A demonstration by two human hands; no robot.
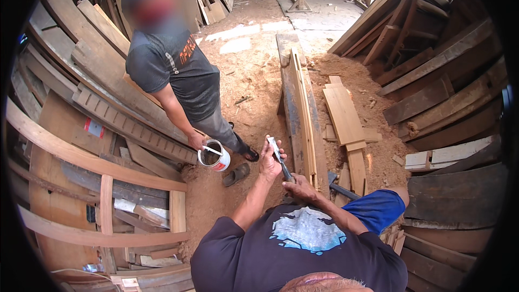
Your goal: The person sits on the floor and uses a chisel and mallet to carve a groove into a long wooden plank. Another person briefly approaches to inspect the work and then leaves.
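A chisel is held up in front of my chest, its bright metal blade pointing away and its dark handle toward me. My left hand has its fingers closed about the blade end. Lower down, my right hand is wrapped round the handle. Just to the right of my hands, a long pale timber piece with a groove along it lies on a narrow dark bench. Beside my right forearm is a hammer-like tool with a dark handle, partly hidden by my leg.
At the left, a co-worker stands with a white bucket in one hand. A sandal lies on the sawdust-covered floor. Loose boards lie right of the bench. Stacked planks line the right side, and a wooden frame stands left.
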